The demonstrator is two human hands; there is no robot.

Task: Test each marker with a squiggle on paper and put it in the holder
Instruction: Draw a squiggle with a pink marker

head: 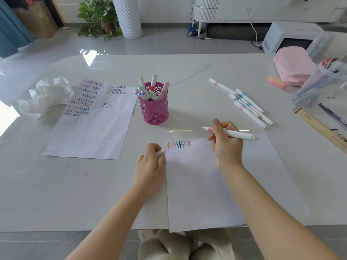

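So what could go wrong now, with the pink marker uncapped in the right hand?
1. The marker in the right hand has its bare tip past the top edge of the paper; it might stain the table.
2. The paper overhangs the table's near edge, and the left hand, gripping the cap, seems not to press it; a stroke may slide it.

No wording is being shown sharply enough to be read. Small dark characters are being carried on the long beige box [315,126] lying at the right edge of the bench [206,72], and pale lettering is being carried on the black pen [333,115] beside it, yet both are being blurred past reading. Fine print along the loose white markers [250,114] is likewise being lost.
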